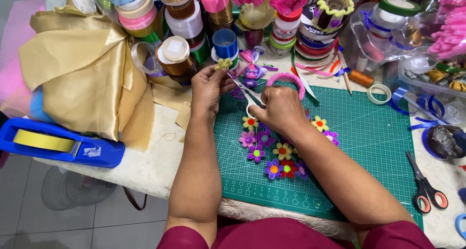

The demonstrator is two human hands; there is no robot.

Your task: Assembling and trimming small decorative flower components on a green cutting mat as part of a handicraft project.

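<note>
- While felt flowers (274,154) are lying low-centre on the green cutting mat (369,132), the right hand (280,108) is gripping small scissors (246,92) mid-frame.
- Left hand (208,88) is pinching a tiny yellow flower (224,63) just above.
- Ribbon spools (184,21) are crowding the top edge.

Green cutting mat (369,147) with small felt flowers (274,149) on it. Gold satin cloth (82,79) left, blue tape dispenser (58,143) below it. Ribbon spools (187,21) stacked behind. Spare scissors (423,183) at right, tape roll (379,93) near mat corner.
</note>
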